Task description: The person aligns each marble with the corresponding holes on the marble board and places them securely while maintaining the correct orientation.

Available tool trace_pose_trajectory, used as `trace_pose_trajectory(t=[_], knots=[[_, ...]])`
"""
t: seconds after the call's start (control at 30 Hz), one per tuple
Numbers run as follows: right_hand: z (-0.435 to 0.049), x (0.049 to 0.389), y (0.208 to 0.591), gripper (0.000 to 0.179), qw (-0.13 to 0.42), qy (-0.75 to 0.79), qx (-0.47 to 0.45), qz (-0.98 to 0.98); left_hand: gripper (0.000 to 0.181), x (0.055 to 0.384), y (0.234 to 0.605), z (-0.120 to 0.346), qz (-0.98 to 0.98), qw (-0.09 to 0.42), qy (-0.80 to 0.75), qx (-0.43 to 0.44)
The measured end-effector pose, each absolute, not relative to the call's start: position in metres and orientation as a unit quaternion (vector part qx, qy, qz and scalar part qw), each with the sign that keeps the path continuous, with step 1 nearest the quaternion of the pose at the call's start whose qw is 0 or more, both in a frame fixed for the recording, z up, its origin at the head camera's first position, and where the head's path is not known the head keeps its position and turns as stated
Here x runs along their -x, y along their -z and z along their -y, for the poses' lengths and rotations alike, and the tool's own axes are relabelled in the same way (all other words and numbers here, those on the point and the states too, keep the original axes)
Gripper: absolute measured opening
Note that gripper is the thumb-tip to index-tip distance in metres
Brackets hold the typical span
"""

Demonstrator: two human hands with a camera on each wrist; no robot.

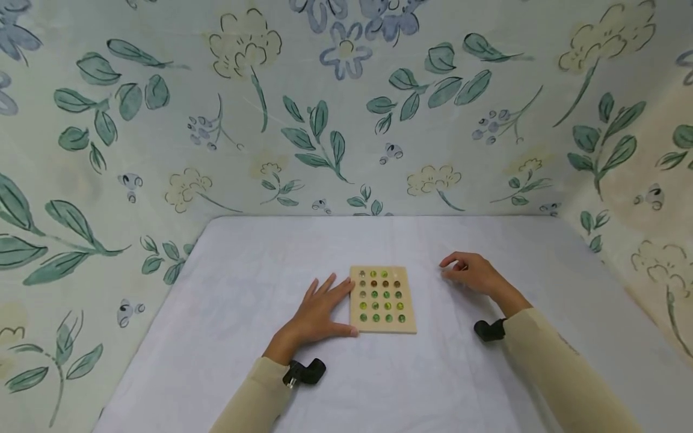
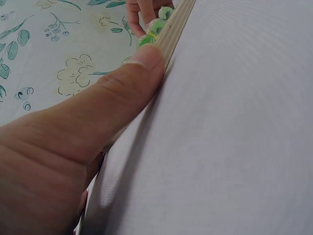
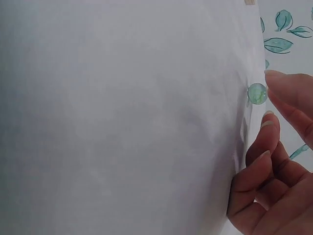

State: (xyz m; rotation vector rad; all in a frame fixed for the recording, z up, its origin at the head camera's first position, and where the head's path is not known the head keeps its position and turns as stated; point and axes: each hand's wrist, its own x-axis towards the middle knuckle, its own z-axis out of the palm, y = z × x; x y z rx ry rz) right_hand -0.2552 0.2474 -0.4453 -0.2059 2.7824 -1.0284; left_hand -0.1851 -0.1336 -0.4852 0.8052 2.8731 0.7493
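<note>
A light wooden board (image 1: 410, 322) lies flat on the white-covered table. Rows of glass marbles (image 1: 376, 305) sit on it, mostly green and yellow-green, some brownish or clear; the far right corner spot looks bare. Along the board's left side rests my left hand (image 1: 319, 313), fingers spread, with the thumb touching the edge near the front corner. My right hand (image 1: 473, 273) is right of the board, above the cloth. At its fingertips a clear greenish marble (image 3: 257, 93) is pinched, while the other fingers curl beneath. In the head view that marble cannot be made out.
The white cloth (image 1: 260, 258) covers the tabletop around the board. Behind and at both sides stands floral wall covering (image 1: 335, 156). Each wrist wears a small black camera, left (image 1: 305, 371) and right (image 1: 489, 330).
</note>
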Motion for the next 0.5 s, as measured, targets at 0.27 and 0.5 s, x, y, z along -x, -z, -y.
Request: trace_pose_trajectory(t=[0.27,0.5], knots=[[-0.2463,0.2561,0.4443,0.027,0.101,0.336,0.062,-0.934,0.104,0.1853,0.4838,0.1339,-0.933,0.030,-0.240,-0.268],[-0.2503,0.2578,0.4462,0.026,0.120,0.340,0.033,-0.932,0.104,0.1856,0.4856,0.1341,-0.932,0.028,-0.240,-0.270]])
